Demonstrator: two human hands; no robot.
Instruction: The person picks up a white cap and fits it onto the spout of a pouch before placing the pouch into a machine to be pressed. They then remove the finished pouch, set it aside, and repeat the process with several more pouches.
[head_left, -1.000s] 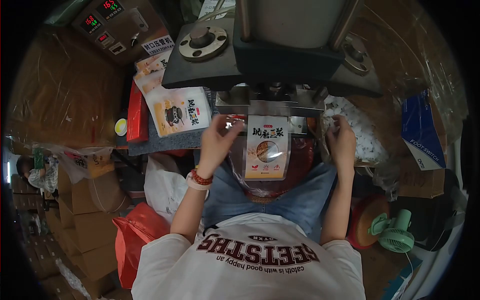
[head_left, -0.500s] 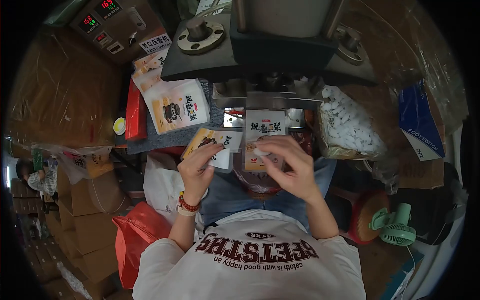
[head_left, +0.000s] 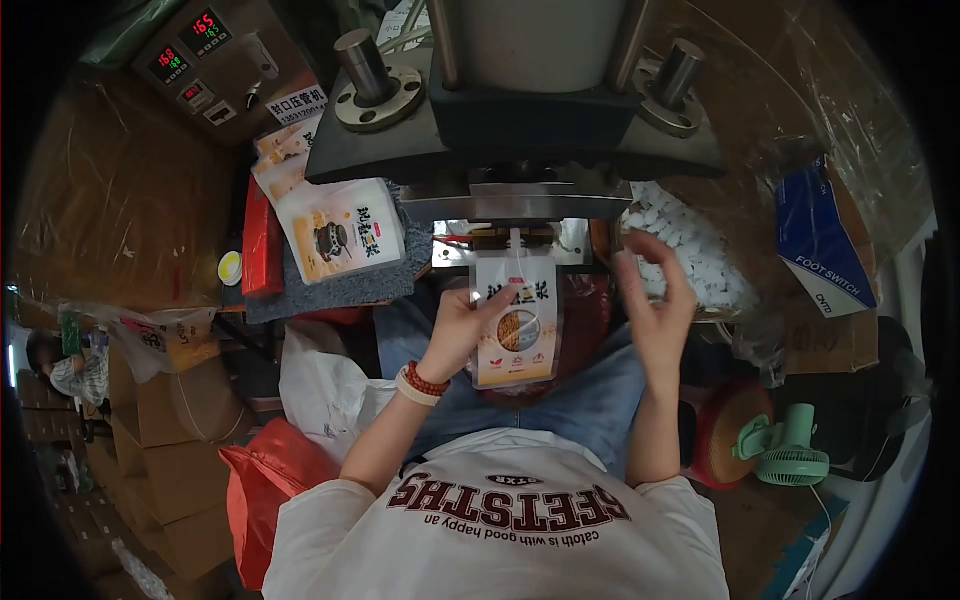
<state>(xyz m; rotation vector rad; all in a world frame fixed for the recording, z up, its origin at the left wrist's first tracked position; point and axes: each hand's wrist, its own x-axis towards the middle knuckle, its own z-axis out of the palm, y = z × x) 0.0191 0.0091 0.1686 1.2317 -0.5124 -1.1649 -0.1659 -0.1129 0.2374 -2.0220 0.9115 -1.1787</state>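
Note:
My left hand point(head_left: 458, 335) pinches a printed plastic pouch point(head_left: 516, 368) by its left side, thumb across the front. The pouch has a small round window and hangs over my lap, its top edge at the jaws of a heat-sealing press point(head_left: 530, 120). A slim white spout point(head_left: 516, 241) stands at the top middle of the pouch, under the press bar. To the right, my right hand point(head_left: 660, 300) is off the pouch with thumb and fingers apart. It is close to a box of small white plastic spouts point(head_left: 690, 250).
A stack of printed pouches point(head_left: 345, 235) lies on a grey cloth point(head_left: 330, 297) at the left, beside a red box point(head_left: 262, 235). Behind stands a control box point(head_left: 215, 65) with lit readouts. A blue box point(head_left: 822, 240) and a green fan point(head_left: 793, 460) are at the right.
My left hand has moved right onto the pouch at the press; the pouches it held are out of sight. My right hand has left the pouch, moving right and opening. The spout is now under the bar.

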